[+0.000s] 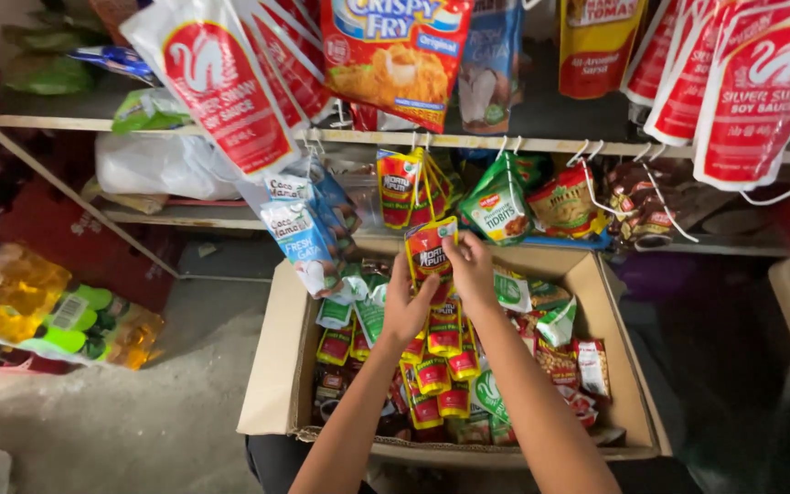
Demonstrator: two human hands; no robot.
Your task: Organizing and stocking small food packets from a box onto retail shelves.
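Both my hands are raised over an open cardboard box (278,348) full of small sachets. My left hand (406,306) and my right hand (470,267) together grip the top of a connected strip of red and yellow sachets (432,252). The strip hangs down from my hands into the box (441,366). Above, a bunch of matching red and yellow sachets (406,187) hangs from a white rail (358,137).
Large white and red pouches (217,82), an orange breading-mix pack (395,55) and green snack packs (500,206) hang from the rail. Bottles of yellow liquid (20,302) lie at left. A concrete floor (139,412) spreads left of the box.
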